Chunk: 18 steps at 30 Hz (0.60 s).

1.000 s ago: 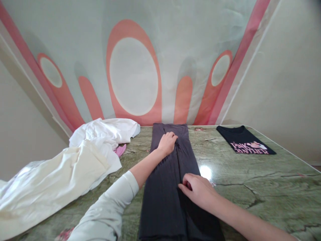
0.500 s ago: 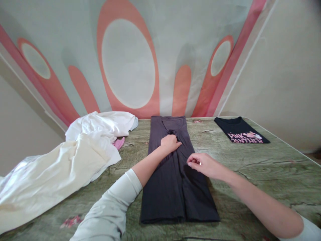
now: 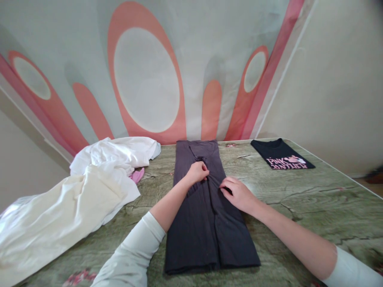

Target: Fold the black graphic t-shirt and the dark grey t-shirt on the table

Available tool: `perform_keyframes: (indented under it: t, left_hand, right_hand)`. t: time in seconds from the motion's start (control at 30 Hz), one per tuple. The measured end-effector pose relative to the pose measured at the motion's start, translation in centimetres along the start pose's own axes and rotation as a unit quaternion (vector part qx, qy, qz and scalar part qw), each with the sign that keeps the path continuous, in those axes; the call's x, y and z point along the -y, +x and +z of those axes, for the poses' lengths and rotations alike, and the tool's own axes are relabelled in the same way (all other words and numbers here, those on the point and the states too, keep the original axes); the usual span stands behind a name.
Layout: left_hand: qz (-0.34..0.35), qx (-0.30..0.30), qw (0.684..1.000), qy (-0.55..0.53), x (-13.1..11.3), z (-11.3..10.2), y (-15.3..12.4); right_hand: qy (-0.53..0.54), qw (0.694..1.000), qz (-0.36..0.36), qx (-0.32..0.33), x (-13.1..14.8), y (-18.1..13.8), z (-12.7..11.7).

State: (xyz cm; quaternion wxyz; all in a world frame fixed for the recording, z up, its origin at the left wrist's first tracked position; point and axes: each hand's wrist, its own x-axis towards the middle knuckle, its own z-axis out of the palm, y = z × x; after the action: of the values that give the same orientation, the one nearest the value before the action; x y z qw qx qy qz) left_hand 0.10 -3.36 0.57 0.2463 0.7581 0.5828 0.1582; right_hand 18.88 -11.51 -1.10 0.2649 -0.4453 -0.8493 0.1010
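Dark grey pants lie lengthwise on the table in front of me, waist end away from me and both leg ends toward me. A crease runs between the legs, and the fabric is bunched near the crotch. My left hand is closed in a pinch on the fabric around the middle, below that bunched spot. Over the right side of the pants, my right hand has its fingers bent and slightly apart from the thumb, fingertips at the fabric.
A heap of white clothes and a cream garment lies on the left, with a pink piece showing. A folded black T-shirt with pink print lies at the far right of the wood-patterned table. A wall stands behind.
My right hand has moved slightly up along the right side of the pants, and its fingers have spread a little. My left hand stays at the middle. The view has shifted slightly.
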Motion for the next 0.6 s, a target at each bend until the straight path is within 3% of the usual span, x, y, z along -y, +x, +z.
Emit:
perform_keyframes:
  t: [0.27, 0.43, 0.6]
  left_hand:
    - [-0.018, -0.050, 0.998, 0.025, 0.3, 0.1, 0.3]
    - [-0.020, -0.037, 0.997, 0.071, 0.1, 0.2, 0.1]
    - [-0.073, -0.057, 0.990, 0.106, -0.7, -0.5, 2.2]
  right_hand:
    - [-0.038, 0.999, 0.000, 0.009, 0.6, -0.2, -0.1]
    - [-0.062, 0.998, 0.001, 0.009, 0.8, -0.3, 0.0]
    - [-0.081, 0.996, -0.016, 0.020, 1.1, -0.3, 0.1]
